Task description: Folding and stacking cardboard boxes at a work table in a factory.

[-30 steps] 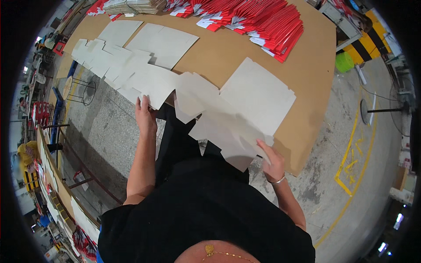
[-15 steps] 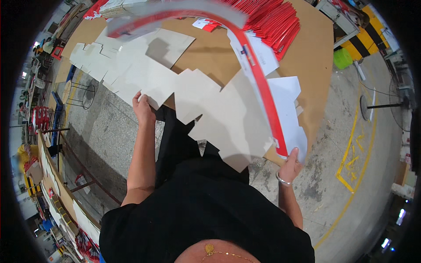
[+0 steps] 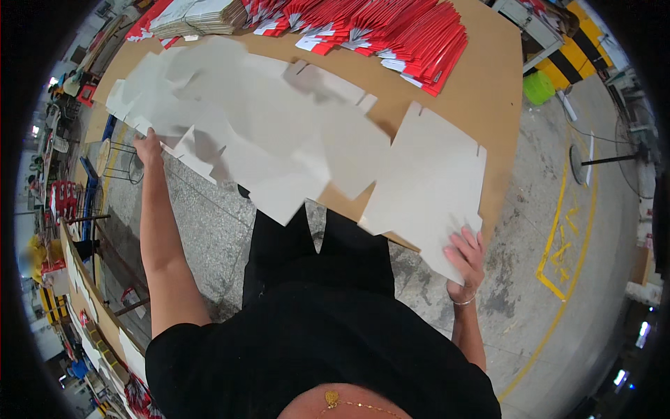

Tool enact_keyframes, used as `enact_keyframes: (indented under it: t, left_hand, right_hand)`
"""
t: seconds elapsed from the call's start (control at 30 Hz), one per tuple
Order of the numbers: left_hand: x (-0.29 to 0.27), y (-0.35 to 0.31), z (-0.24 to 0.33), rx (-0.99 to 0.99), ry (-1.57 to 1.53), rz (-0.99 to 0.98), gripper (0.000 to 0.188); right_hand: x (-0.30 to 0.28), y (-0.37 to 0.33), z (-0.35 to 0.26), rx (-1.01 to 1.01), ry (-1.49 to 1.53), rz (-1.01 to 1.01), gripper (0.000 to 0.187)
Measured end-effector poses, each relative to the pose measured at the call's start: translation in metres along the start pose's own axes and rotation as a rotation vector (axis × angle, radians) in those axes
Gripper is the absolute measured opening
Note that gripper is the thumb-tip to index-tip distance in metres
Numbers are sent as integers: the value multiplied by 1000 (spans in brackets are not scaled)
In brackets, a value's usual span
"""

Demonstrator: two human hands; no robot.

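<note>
A large white die-cut cardboard blank (image 3: 426, 174) with notched edges lies across the near part of the table, its middle and left blurred by motion. My right hand (image 3: 466, 260) grips its near right corner, fingers bent over the top face. At the far left, my left hand (image 3: 148, 148) is closed at the edge of the white cardboard, its fingertips partly hidden. Further white cardboard edges show near that hand, and I cannot tell where one blank ends and another begins.
A brown board tabletop (image 3: 499, 91) carries a fanned row of red and white folded cartons (image 3: 419, 42) along its far side. A tied stack of flat cardboard (image 3: 202, 17) sits at the far left. A stool (image 3: 115, 157) and a green bin (image 3: 541, 87) stand on the floor.
The raised, bending red-and-white printed blank has come down and shows a plain white face. My left hand has moved left and up along the cardboard; my right hand remains at the right corner.
</note>
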State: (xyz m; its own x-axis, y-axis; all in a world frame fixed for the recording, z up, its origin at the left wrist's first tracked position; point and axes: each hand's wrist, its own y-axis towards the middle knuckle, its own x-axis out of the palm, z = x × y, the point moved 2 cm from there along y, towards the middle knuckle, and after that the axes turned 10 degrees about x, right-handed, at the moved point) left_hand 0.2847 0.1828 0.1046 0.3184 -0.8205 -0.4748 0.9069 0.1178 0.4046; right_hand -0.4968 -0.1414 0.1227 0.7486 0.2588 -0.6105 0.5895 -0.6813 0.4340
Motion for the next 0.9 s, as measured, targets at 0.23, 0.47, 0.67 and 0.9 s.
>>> enact_keyframes:
  t: [0.23, 0.47, 0.67, 0.9]
  left_hand:
    - [55, -287, 224, 858, -230, -1049, 89]
    - [63, -511, 256, 1556, -369, -1591, 98]
    - [91, -546, 256, 1071, -300, -1670, 37]
    - [64, -568, 262, 1546, -390, -1310, 48]
  right_hand:
    - [9, -56, 38, 235, -212, -57, 20]
    - [-20, -71, 53, 338, -135, -31, 31]
    - [-23, -74, 65, 766, -267, 274, 75]
    - [17, -16, 44, 194, -607, 126, 55]
